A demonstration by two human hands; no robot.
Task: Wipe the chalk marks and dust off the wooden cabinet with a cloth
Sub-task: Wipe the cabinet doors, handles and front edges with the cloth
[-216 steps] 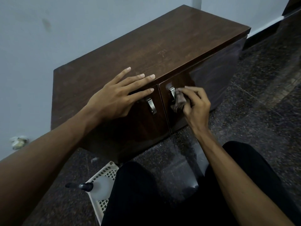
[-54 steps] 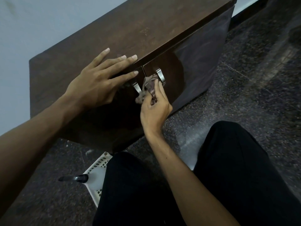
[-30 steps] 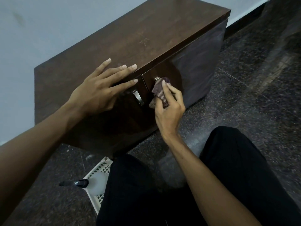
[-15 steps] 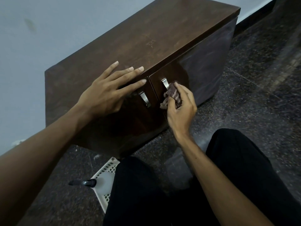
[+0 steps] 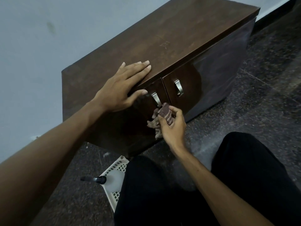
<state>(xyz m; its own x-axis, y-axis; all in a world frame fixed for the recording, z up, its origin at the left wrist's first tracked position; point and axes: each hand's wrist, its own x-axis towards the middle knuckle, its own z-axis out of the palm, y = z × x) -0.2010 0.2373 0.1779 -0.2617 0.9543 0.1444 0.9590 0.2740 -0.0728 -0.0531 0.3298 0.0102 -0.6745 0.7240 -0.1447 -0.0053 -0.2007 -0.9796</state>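
Note:
A low dark wooden cabinet [image 5: 171, 39] stands against a pale wall, with two doors and two metal handles, the left handle [image 5: 156, 99] and the right handle [image 5: 178, 87]. Faint pale marks [image 5: 164, 44] show on its top. My left hand [image 5: 123, 85] lies flat on the top's front edge, fingers together, thumb hanging over the left door. My right hand [image 5: 172, 126] is shut on a crumpled brown striped cloth [image 5: 163, 116], held just below the left handle at the seam between the doors.
A white plastic basket [image 5: 114, 175] with a spray bottle [image 5: 104, 179] in it sits on the dark speckled floor by my left knee. My legs in black trousers [image 5: 179, 193] fill the lower frame. A dark skirting runs along the wall at the top right.
My right hand has dropped with the cloth from the right door's handle down to below the left handle. My left hand's fingers have drawn together on the cabinet top.

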